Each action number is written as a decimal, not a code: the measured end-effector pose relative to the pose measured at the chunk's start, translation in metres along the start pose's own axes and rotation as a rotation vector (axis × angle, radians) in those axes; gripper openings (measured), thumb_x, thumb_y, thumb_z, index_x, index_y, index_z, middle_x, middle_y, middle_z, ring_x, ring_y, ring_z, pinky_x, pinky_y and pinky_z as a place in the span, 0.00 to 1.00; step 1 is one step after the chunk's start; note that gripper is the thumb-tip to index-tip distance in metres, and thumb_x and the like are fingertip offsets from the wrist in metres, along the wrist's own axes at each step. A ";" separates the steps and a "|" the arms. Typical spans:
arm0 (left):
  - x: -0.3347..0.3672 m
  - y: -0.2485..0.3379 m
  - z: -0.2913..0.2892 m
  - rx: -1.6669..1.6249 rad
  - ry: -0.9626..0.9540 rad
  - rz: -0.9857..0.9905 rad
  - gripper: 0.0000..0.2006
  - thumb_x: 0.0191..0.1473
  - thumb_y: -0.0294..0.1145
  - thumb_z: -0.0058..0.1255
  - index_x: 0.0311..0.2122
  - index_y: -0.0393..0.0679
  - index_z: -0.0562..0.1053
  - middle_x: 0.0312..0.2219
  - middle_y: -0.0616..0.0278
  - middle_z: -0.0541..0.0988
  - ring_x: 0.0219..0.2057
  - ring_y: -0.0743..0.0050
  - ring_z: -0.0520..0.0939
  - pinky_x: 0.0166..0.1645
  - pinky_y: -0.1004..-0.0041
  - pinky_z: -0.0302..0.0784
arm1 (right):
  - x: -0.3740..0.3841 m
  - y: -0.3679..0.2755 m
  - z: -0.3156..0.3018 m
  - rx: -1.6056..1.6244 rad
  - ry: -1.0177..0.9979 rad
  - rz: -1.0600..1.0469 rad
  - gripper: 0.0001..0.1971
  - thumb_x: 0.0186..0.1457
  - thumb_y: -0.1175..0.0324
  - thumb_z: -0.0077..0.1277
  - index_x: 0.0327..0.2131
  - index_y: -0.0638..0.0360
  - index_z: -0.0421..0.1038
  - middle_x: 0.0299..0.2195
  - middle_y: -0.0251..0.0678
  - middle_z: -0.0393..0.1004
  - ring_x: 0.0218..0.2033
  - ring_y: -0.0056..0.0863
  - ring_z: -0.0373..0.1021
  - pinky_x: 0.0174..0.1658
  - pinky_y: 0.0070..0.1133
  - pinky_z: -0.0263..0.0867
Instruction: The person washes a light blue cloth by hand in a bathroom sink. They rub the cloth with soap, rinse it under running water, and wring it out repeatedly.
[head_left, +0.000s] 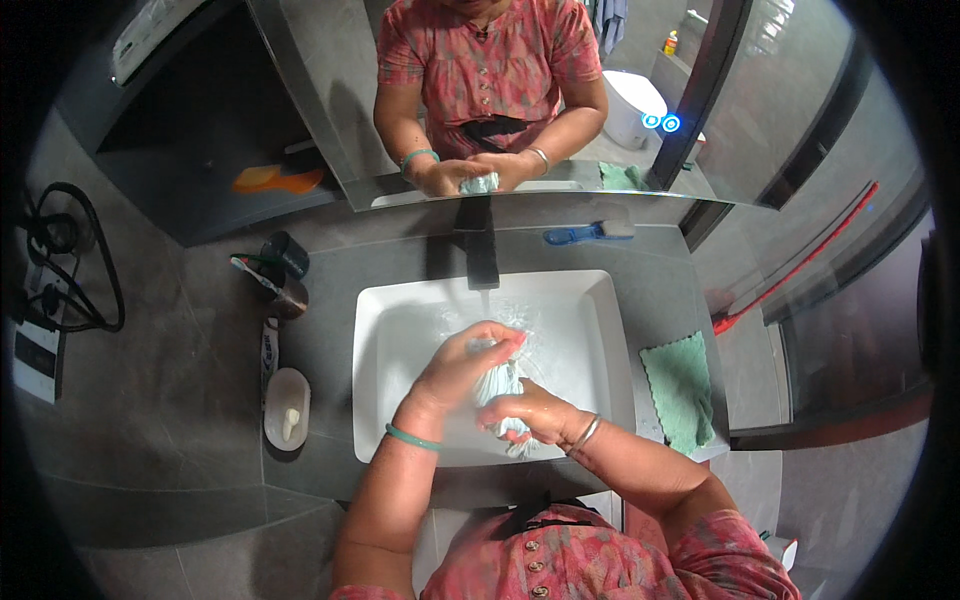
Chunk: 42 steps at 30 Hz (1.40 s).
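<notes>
Over the white basin (366, 375) I grip a bunched, wet, pale striped cloth (499, 384) with both hands. My left hand (458, 366), with a green bangle at its wrist, is wrapped round the cloth's upper part. Lower and to the right, my right hand (540, 411), below a silver bangle, closes round its other end. A loose fringe of cloth hangs out under the right hand. Water runs from the dark tap (481, 258) just beyond my left fingers and splashes in the basin.
A soap dish (274, 410) with soap, a toothpaste tube (268, 347) and cups (289, 297) with a toothbrush stand left of the basin. A blue brush (575, 235) lies behind it, a green cloth (683, 390) to its right. The mirror (340, 110) hangs above the tap.
</notes>
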<state>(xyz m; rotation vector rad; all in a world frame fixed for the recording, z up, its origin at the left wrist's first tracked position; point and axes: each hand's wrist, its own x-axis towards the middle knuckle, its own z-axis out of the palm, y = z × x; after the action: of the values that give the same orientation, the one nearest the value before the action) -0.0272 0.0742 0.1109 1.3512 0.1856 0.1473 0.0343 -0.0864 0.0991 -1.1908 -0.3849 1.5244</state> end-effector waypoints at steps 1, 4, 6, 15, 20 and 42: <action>-0.002 0.007 -0.002 -0.091 -0.072 -0.073 0.09 0.61 0.33 0.56 0.40 0.37 0.78 0.37 0.56 0.83 0.41 0.71 0.82 0.50 0.70 0.76 | -0.002 0.000 -0.001 0.086 -0.078 0.018 0.17 0.48 0.61 0.59 0.40 0.56 0.70 0.28 0.34 0.75 0.18 0.20 0.64 0.18 0.18 0.55; -0.007 0.018 -0.006 -0.119 -0.284 -0.019 0.12 0.62 0.36 0.52 0.35 0.37 0.79 0.33 0.55 0.83 0.40 0.64 0.83 0.51 0.65 0.75 | -0.006 0.005 -0.001 0.248 -0.264 0.015 0.16 0.54 0.58 0.58 0.42 0.54 0.69 0.28 0.35 0.75 0.16 0.19 0.62 0.17 0.17 0.52; -0.009 0.020 -0.005 -0.208 -0.319 -0.007 0.15 0.63 0.39 0.51 0.29 0.39 0.77 0.29 0.55 0.82 0.35 0.63 0.83 0.47 0.65 0.76 | -0.009 0.007 0.000 0.309 -0.294 0.017 0.24 0.53 0.54 0.63 0.46 0.56 0.69 0.30 0.39 0.75 0.18 0.20 0.63 0.18 0.17 0.55; -0.007 0.011 0.012 -0.049 0.054 -0.190 0.20 0.63 0.39 0.53 0.19 0.44 0.70 0.16 0.64 0.73 0.21 0.71 0.79 0.30 0.71 0.74 | -0.015 -0.008 0.004 -0.234 -0.058 0.102 0.23 0.50 0.62 0.66 0.46 0.55 0.69 0.31 0.30 0.71 0.21 0.16 0.61 0.19 0.16 0.53; 0.007 -0.007 0.021 0.302 0.219 -0.139 0.18 0.58 0.35 0.55 0.20 0.36 0.73 0.16 0.63 0.77 0.20 0.81 0.74 0.27 0.73 0.69 | 0.006 0.004 0.009 -0.282 0.202 -0.143 0.25 0.46 0.67 0.63 0.48 0.62 0.68 0.38 0.33 0.75 0.36 0.24 0.72 0.39 0.23 0.69; -0.004 -0.087 0.035 -0.740 0.176 -0.498 0.34 0.62 0.70 0.35 0.57 0.51 0.69 0.53 0.61 0.74 0.53 0.62 0.73 0.54 0.55 0.71 | 0.025 -0.010 -0.030 0.551 0.545 -0.574 0.11 0.50 0.69 0.57 0.38 0.54 0.69 0.32 0.28 0.70 0.23 0.18 0.62 0.24 0.19 0.59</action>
<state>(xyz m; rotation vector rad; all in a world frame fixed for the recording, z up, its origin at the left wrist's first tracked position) -0.0232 0.0214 0.0329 0.5276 0.5508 -0.0849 0.0674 -0.0711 0.0816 -0.8946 0.0678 0.6968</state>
